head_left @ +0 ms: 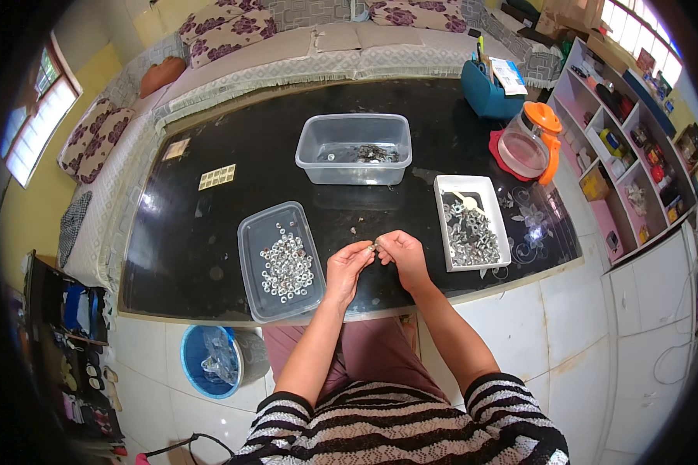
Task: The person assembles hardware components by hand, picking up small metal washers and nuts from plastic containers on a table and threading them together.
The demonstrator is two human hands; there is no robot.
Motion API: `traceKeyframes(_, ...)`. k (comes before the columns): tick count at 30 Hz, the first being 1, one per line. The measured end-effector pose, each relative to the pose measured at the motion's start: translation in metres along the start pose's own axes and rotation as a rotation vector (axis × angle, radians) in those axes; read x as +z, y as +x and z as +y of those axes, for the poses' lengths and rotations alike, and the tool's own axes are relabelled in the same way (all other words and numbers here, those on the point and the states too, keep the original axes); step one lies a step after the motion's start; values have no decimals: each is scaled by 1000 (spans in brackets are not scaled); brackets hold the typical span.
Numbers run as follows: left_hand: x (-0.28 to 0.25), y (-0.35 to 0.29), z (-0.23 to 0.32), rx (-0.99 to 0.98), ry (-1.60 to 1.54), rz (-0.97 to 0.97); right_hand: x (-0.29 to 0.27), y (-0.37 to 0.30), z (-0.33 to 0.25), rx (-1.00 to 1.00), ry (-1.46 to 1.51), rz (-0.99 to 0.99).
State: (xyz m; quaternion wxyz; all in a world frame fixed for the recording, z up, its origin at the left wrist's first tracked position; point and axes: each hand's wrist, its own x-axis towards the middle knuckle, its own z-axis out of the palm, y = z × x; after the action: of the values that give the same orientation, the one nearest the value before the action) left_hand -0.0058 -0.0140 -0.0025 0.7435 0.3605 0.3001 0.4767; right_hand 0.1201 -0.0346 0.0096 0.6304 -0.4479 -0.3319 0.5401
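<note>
My left hand and my right hand meet over the near part of the dark table, fingertips pinched together. Between them is a small metal piece, too small to tell its kind. Beside my left hand, a clear plastic tray that looks like a lid bears many small silvery ring-shaped pieces, resembling nuts. To the right of my right hand, a white open box contains a heap of silvery metal parts. Straight ahead, a clear plastic tub has small dark metal pieces along its bottom.
A glass jug with orange lid and a teal holder stand at the far right of the black table. Tiny bits lie just beyond my fingers. A blue bin stands below the near left edge; shelves rise at right.
</note>
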Motion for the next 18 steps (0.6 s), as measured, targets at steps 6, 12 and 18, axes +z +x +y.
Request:
traceKeyframes(6, 2, 1, -2, 45, 56, 42, 1, 0, 7, -80, -57, 37)
traceKeyframes(12, 5, 3, -2, 89, 136, 43, 0, 0, 7, -108, -112, 40)
traceKeyframes(18, 8, 5, -1, 93, 174, 34, 0, 1, 12, -146, -78, 63)
